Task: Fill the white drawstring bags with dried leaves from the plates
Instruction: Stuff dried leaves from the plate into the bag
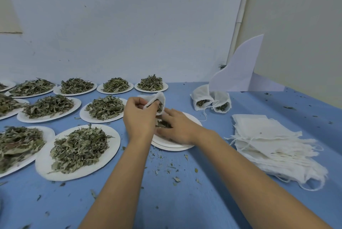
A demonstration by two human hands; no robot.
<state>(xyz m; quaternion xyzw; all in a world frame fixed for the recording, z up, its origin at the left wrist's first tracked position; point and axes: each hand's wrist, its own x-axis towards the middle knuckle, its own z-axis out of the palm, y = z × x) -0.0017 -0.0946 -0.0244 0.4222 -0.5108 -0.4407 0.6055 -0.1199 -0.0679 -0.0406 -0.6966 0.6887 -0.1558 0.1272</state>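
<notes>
Over the near plate (172, 145), left hand (139, 117) pinches the bag (159, 98), mouth facing right; right hand (177, 127) covers leaves (162, 124), grip hidden.

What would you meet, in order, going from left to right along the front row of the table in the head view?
Heaped plate cut by the left edge → full plate of dried leaves → nearly emptied stack of plates → pile of empty white bags.

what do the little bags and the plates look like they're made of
Bags: thin white woven cloth, likely cotton or muslin, matte; frayed edges and loose threads show on the stack. Plates: probably paper or thin card, matte white; rims look thin, flat and unglazed, though foam can't be ruled out.
</notes>
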